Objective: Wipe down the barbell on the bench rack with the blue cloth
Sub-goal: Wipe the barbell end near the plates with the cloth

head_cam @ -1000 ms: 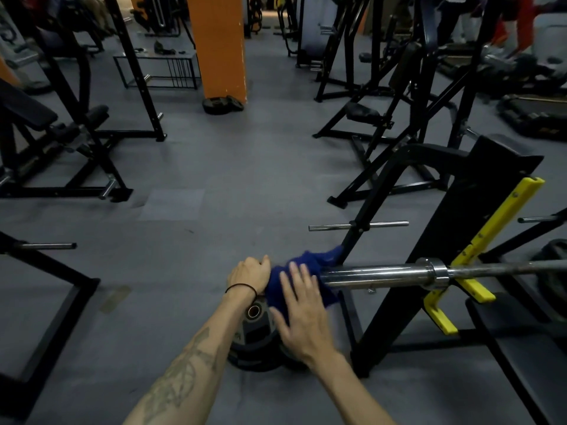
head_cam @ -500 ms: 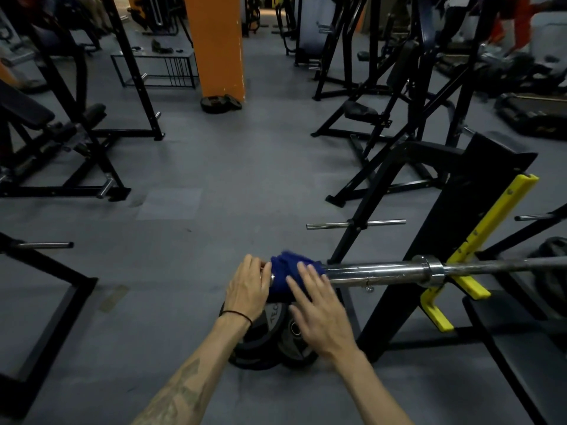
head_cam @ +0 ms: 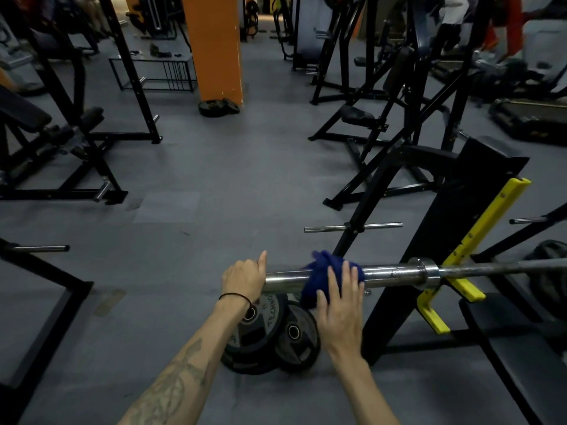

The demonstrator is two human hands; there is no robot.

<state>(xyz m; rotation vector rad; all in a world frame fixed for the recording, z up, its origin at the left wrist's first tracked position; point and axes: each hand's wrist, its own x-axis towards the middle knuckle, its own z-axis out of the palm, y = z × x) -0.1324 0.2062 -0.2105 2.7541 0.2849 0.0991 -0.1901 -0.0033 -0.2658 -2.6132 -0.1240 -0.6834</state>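
Observation:
The chrome barbell (head_cam: 389, 273) lies across the black bench rack (head_cam: 441, 228), resting in its yellow hook (head_cam: 460, 286). Its sleeve end points left toward me. My left hand (head_cam: 244, 277) grips the tip of the sleeve, thumb raised. The blue cloth (head_cam: 319, 277) is draped over the sleeve just to the right of that hand. My right hand (head_cam: 340, 302) presses on the cloth with straight, spread fingers.
Two black weight plates (head_cam: 270, 332) lie on the grey floor under my hands. A plate-storage peg (head_cam: 352, 227) sticks out from the rack behind the bar. Other black machines stand left and far right, and an orange pillar (head_cam: 214, 47) rises at the back.
The cloth and my right hand have slid right along the sleeve, baring chrome between my hands. My left hand has closed around the bar's end.

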